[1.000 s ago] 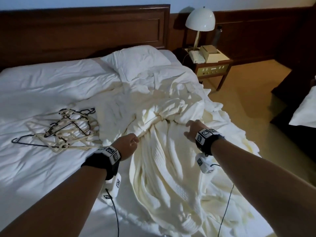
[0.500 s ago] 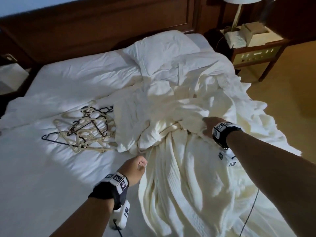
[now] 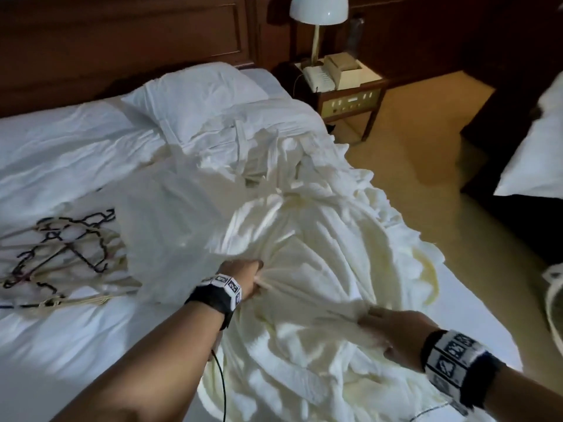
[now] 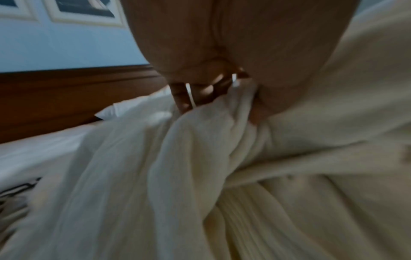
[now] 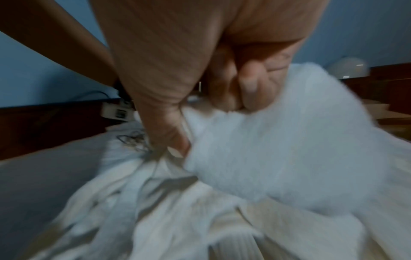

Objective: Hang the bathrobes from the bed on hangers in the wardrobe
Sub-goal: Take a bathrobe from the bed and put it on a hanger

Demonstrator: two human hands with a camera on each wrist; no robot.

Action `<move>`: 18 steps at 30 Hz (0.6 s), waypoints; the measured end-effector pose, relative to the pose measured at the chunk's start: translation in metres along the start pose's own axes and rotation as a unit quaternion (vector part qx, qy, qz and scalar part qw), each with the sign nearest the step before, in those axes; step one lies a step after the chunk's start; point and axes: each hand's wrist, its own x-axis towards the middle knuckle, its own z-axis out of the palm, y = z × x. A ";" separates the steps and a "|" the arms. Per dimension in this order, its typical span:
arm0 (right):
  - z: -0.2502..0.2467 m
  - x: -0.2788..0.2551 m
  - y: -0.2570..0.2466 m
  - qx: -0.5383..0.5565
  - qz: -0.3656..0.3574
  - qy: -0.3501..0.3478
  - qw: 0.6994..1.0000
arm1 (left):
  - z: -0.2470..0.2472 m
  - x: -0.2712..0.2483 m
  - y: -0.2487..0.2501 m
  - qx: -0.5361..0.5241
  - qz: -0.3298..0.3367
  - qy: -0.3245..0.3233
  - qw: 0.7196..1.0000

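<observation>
White bed (image 3: 61,345), both hands gripping cream bathrobe (image 3: 304,345), hangers (image 3: 61,263) beside

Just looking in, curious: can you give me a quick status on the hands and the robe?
Left hand and right hand both have a grip on the cream bathrobe. Robe bunched on the bed, not hung. Hangers lie tangled beside it, untouched.

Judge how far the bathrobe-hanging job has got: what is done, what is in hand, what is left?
Done: nothing hung; no wardrobe is in view. The hangers lie in a tangled pile on the bed, none bearing a robe. In hand: the left hand and right hand each grip a bunch of the cream bathrobe, which is crumpled on the bed. Left: spread it, fit a hanger, carry it to the wardrobe.
</observation>
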 end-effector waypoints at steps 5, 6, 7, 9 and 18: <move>0.013 0.006 -0.026 0.071 0.046 0.060 0.995 | 0.044 -0.068 0.018 -0.037 0.045 -0.045 0.997; 0.007 0.010 -0.037 0.091 0.051 0.114 0.988 | 0.054 -0.082 0.016 -0.042 0.046 -0.029 0.998; 0.001 0.015 -0.050 0.107 0.056 0.178 0.977 | 0.065 -0.098 0.012 -0.043 0.047 -0.012 0.998; -0.013 0.030 -0.076 0.086 0.083 0.268 0.956 | 0.079 -0.130 0.003 -0.024 0.047 -0.011 0.999; 0.027 0.051 -0.187 0.046 0.063 0.078 0.994 | 0.141 -0.271 -0.049 -0.018 0.034 -0.018 0.999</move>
